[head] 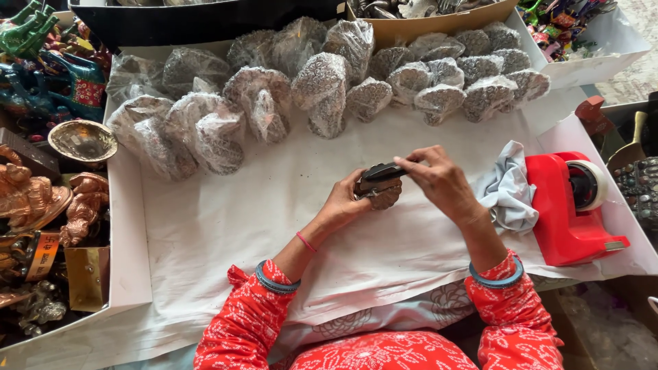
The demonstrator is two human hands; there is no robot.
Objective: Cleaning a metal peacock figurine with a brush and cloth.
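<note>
My left hand [345,202] grips a small ornate metal piece [381,196] with a scalloped edge, held above the white paper sheet [226,226]. My right hand [441,180] pinches a dark flat strip [384,171] that lies across the top of the same piece. Both hands meet at the middle of the sheet. I wear red patterned sleeves with blue bangles.
Several plastic-wrapped metal pieces [322,89] lie in rows along the sheet's far side. A red tape dispenser [569,205] and a pale blue cloth [507,192] sit at the right. Brass and copper figurines [41,199] fill the left. A cardboard box [439,20] stands at the back.
</note>
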